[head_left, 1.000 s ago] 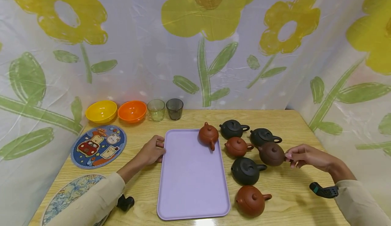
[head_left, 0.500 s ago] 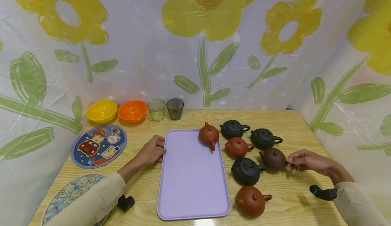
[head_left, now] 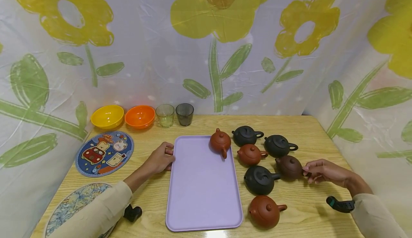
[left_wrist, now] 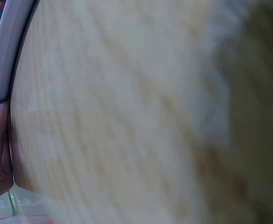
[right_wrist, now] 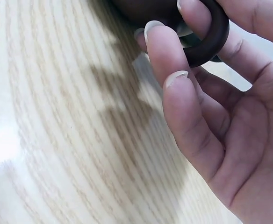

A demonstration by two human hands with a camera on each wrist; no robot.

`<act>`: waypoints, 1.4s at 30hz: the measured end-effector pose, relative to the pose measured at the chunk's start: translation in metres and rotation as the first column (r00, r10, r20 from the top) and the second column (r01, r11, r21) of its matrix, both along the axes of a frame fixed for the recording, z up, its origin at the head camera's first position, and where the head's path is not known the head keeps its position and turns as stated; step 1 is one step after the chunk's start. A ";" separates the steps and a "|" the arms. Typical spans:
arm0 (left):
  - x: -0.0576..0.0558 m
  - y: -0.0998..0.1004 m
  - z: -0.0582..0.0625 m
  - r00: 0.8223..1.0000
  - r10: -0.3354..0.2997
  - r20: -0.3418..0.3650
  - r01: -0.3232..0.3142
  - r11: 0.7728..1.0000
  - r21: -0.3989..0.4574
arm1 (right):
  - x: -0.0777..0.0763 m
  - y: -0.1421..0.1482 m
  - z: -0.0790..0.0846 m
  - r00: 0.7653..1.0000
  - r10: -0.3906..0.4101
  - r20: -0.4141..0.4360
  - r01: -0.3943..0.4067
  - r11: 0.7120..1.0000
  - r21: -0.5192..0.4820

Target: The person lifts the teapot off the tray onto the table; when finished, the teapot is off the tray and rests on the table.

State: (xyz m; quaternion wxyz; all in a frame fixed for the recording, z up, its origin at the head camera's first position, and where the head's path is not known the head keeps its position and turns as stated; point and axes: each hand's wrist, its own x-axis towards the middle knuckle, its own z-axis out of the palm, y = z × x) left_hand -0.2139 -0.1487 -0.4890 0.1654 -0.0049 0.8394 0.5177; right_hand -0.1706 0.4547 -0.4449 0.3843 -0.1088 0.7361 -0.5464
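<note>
My right hand (head_left: 329, 173) holds the ring handle (right_wrist: 216, 39) of a dark brown teapot (head_left: 289, 167), one finger passing through the ring in the right wrist view. That teapot is just in front of a black teapot (head_left: 278, 145) and right of another black one (head_left: 260, 180). My left hand (head_left: 160, 158) grips the left rim of a lilac tray (head_left: 202, 195); the left wrist view catches its fingers against the tray edge (left_wrist: 8, 60). A reddish-brown teapot (head_left: 220, 141) sits at the tray's top right corner, its handle toward me.
Right of the tray stand a third black teapot (head_left: 245, 135) and two reddish-brown teapots, one behind (head_left: 250, 154) and one in front (head_left: 264, 212). Yellow (head_left: 107, 117) and orange (head_left: 140, 117) bowls, two glasses (head_left: 184, 115) and round mats (head_left: 104, 154) occupy the left side.
The dark brown teapot has moved toward me and slightly right with my right hand, away from the black teapot behind it. My left hand and the tray stay put.
</note>
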 end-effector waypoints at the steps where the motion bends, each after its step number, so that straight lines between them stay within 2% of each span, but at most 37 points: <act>1: 0.000 0.000 0.000 1.000 -0.002 -0.001 0.002 1.000 -0.001 | 0.000 0.001 -0.001 1.000 -0.006 0.003 0.006 1.000 0.005; 9: 0.000 0.000 0.001 1.000 -0.005 -0.006 0.005 1.000 -0.001 | 0.004 0.002 -0.005 0.999 -0.036 -0.006 0.036 0.999 0.016; 21: 0.001 0.000 0.000 1.000 -0.004 -0.003 0.004 1.000 -0.011 | 0.011 0.007 -0.005 0.999 -0.038 -0.035 0.040 0.999 0.034; 26: 0.001 0.000 0.001 1.000 -0.003 -0.009 0.003 1.000 0.000 | 0.014 0.007 -0.001 0.991 -0.101 -0.087 0.108 0.990 0.088; 30: 0.002 0.001 0.002 1.000 0.001 -0.006 -0.001 1.000 0.000 | 0.015 0.009 0.003 0.970 -0.184 -0.158 0.203 0.972 0.116; 36: 0.002 0.002 0.002 1.000 -0.003 -0.007 0.003 1.000 -0.005 | 0.018 0.003 0.016 0.915 -0.284 -0.288 0.329 0.936 0.123; 38: 0.001 0.002 0.002 1.000 -0.001 -0.006 0.001 1.000 -0.010 | 0.019 -0.005 0.021 0.896 -0.295 -0.331 0.353 0.926 0.131; 42: 0.001 0.001 0.002 1.000 -0.001 -0.003 0.001 1.000 -0.026 | 0.018 -0.025 0.033 0.876 -0.302 -0.375 0.381 0.912 0.155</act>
